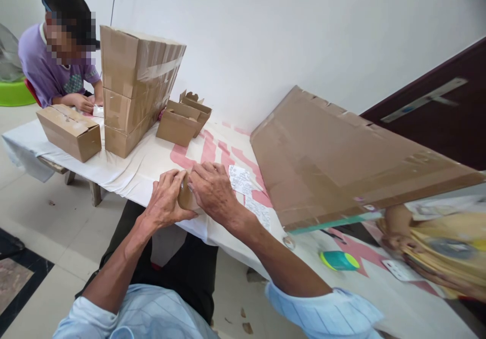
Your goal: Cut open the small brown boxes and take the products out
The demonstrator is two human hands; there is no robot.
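My left hand [164,201] and my right hand [212,189] are both closed around a small brown cardboard box [185,197] at the near edge of the table [125,169]. Only a sliver of the box shows between my fingers. Just beyond my right hand lie white printed paper slips [240,179] on the white and red cloth. A large flat sheet of cardboard [341,157] with tape on it lies tilted to the right of my hands.
A stack of taped cartons [132,88] stands at the back left, with small open boxes [182,121] beside it and a closed carton [70,131] to its left. A person in a purple shirt [41,66] sits at the far end. A teal tape roll [337,260] and yellow flat packs [448,258] lie at right.
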